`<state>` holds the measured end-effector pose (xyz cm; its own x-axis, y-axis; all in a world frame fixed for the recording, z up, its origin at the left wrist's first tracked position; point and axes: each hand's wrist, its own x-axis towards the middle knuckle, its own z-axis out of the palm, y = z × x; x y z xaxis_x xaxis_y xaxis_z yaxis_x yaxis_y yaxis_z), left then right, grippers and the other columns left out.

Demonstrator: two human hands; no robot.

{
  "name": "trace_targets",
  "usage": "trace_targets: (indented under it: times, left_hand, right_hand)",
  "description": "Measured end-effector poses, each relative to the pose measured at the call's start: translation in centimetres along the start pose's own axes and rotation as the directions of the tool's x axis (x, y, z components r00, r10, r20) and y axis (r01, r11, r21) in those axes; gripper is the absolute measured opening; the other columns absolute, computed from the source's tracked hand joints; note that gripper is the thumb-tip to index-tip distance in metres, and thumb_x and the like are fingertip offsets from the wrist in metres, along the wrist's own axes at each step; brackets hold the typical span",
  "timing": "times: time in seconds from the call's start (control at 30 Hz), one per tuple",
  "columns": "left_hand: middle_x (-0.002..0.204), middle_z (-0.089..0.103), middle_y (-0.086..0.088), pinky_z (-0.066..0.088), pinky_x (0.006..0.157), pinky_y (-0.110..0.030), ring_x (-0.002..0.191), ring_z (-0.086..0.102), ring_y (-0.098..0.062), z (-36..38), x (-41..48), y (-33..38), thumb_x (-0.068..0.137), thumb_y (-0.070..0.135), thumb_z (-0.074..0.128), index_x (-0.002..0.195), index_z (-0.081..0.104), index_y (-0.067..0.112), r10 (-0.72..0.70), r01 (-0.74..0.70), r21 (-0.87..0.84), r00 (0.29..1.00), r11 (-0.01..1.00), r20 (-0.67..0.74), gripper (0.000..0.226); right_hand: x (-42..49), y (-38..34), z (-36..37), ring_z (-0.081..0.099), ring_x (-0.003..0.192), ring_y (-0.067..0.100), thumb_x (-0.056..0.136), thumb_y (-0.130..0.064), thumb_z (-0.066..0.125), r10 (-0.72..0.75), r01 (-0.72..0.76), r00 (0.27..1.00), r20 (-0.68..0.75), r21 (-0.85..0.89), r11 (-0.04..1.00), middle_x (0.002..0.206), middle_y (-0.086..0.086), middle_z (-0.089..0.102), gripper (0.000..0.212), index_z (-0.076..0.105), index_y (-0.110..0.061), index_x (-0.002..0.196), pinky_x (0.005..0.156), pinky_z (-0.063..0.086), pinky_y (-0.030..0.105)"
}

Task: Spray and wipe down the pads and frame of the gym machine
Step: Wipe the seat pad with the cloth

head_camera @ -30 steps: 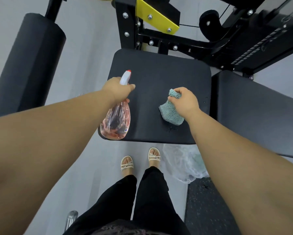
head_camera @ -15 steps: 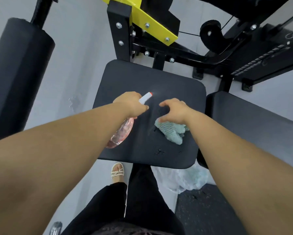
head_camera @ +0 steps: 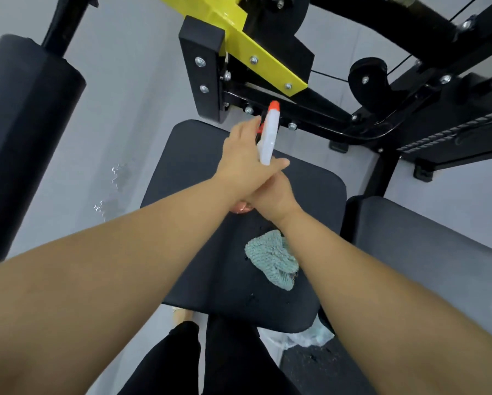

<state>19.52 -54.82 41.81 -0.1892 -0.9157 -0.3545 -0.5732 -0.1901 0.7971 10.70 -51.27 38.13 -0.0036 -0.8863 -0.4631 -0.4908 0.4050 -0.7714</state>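
Observation:
My left hand (head_camera: pixel 243 162) grips the neck of the spray bottle (head_camera: pixel 268 138), whose white head and red nozzle point up toward the black frame (head_camera: pixel 203 78). Just below it, my right hand (head_camera: pixel 274 196) is wrapped on the bottle's pink body, of which only a sliver shows; its fingers are hidden under my left hand. Both hands hover over the black seat pad (head_camera: pixel 207 252). The teal knitted cloth (head_camera: pixel 273 260) lies loose on the pad under my right forearm. A few droplets dot the pad around the cloth.
A black roller pad (head_camera: pixel 25 138) stands at the left and a second flat pad (head_camera: pixel 427 240) at the right. A yellow plate (head_camera: pixel 239 41), bolts and a pulley (head_camera: pixel 367 78) sit behind the seat. A plastic bag (head_camera: pixel 304 337) lies on the floor; wet spots (head_camera: pixel 110 192) mark the grey floor.
My right hand let go of the cloth, which now lies on the pad, and moved up to the bottle. My left hand raised the bottle toward the frame, and the view tilted upward.

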Motion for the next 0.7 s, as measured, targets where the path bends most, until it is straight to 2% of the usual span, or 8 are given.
trace_targets:
  times: [0.07, 0.13, 0.17, 0.23, 0.3, 0.47, 0.57, 0.7]
  left_hand:
    - [0.152, 0.020, -0.002, 0.022, 0.111, -0.036, 0.140, 0.016, -0.021, -0.7, 0.9, -0.6, 0.080, 0.043, 0.069, 0.149, 0.017, 0.020, -0.011, 0.010, 0.050, 1.000, 0.999, 0.024, 0.090]
    - [0.151, 0.021, -0.002, 0.020, 0.111, -0.034, 0.139, 0.017, -0.023, -1.5, 1.6, -2.5, 0.086, 0.046, 0.060, 0.148, 0.023, 0.022, -0.099, 0.097, 0.151, 0.995, 0.984, 0.008, 0.077]
    - [0.151, 0.021, -0.003, 0.022, 0.110, -0.034, 0.138, 0.020, -0.026, -1.8, 2.0, -4.0, 0.089, 0.046, 0.056, 0.147, 0.027, 0.023, -0.201, 0.197, 0.214, 0.980, 0.957, -0.004, 0.069]
    - [0.152, 0.016, -0.004, 0.027, 0.108, -0.039, 0.137, 0.021, -0.033, -2.4, 2.2, -7.2, 0.091, 0.044, 0.052, 0.147, 0.025, 0.026, -0.461, 0.438, 0.311, 0.887, 0.844, 0.003, 0.064]
    - [0.155, 0.008, -0.005, 0.029, 0.107, -0.042, 0.136, 0.022, -0.037, -2.3, 2.1, -9.9, 0.089, 0.044, 0.055, 0.149, 0.015, 0.032, -0.634, 0.584, 0.346, 0.772, 0.734, 0.042, 0.073]
    - [0.157, -0.008, -0.010, 0.020, 0.115, -0.046, 0.141, 0.009, -0.043, -0.6, 2.9, -12.0, 0.080, 0.053, 0.064, 0.149, 0.000, 0.036, -0.713, 0.648, 0.352, 0.696, 0.675, 0.085, 0.096]
    - [0.155, -0.018, -0.013, 0.011, 0.117, -0.049, 0.142, -0.006, -0.044, 0.4, 3.6, -11.6, 0.078, 0.058, 0.063, 0.149, -0.011, 0.032, -0.739, 0.654, 0.396, 0.666, 0.645, 0.103, 0.106]
    - [0.154, -0.023, -0.013, 0.012, 0.116, -0.048, 0.141, -0.009, -0.047, 0.9, 3.8, -12.5, 0.077, 0.056, 0.066, 0.148, -0.015, 0.033, -0.739, 0.658, 0.399, 0.669, 0.639, 0.082, 0.110]
  right_hand:
    - [2.1, 0.2, -1.0, 0.059, 0.094, 0.009, 0.073, -0.019, 0.074, 0.064, -0.047, 0.991, -0.115, 0.141, 0.989, 0.106, -0.008, 0.061, 0.055, 0.049, -0.017, 0.122, 0.081, 0.050, 0.019]
    - [4.5, 0.7, -2.0, 0.061, 0.099, 0.013, 0.063, -0.022, 0.079, 0.136, -0.067, 0.965, -0.224, 0.290, 0.955, 0.110, -0.003, 0.063, 0.065, 0.047, -0.020, 0.120, 0.089, 0.051, 0.034]
    - [5.8, 0.9, -2.5, 0.060, 0.100, 0.013, 0.061, -0.023, 0.082, 0.153, -0.069, 0.954, -0.258, 0.309, 0.949, 0.110, -0.003, 0.061, 0.069, 0.045, -0.022, 0.120, 0.090, 0.050, 0.034]
    - [7.9, 0.9, -3.3, 0.055, 0.106, 0.013, 0.061, -0.022, 0.083, 0.150, -0.063, 0.942, -0.300, 0.280, 0.958, 0.113, -0.005, 0.056, 0.075, 0.040, -0.025, 0.123, 0.089, 0.047, 0.029]
    - [10.5, 1.1, -3.8, 0.051, 0.109, 0.015, 0.061, -0.024, 0.082, 0.164, -0.078, 0.925, -0.342, 0.253, 0.964, 0.114, -0.004, 0.054, 0.076, 0.041, -0.028, 0.124, 0.088, 0.045, 0.027]
    - [15.5, 2.3, -2.7, 0.049, 0.112, 0.024, 0.056, -0.028, 0.080, 0.221, -0.122, 0.887, -0.406, 0.255, 0.959, 0.099, -0.012, 0.055, 0.065, 0.042, -0.033, 0.108, 0.090, 0.047, 0.032]
    - [17.5, 2.7, -2.1, 0.048, 0.111, 0.020, 0.062, -0.022, 0.078, 0.234, -0.143, 0.853, -0.466, 0.223, 0.964, 0.098, -0.012, 0.052, 0.062, 0.046, -0.026, 0.114, 0.075, 0.043, 0.013]
    - [18.5, 2.1, -0.7, 0.053, 0.094, 0.012, 0.058, -0.021, 0.079, 0.050, -0.051, 0.827, -0.560, 0.014, 0.999, 0.100, -0.008, 0.060, 0.060, 0.055, -0.018, 0.113, 0.091, 0.046, 0.035]
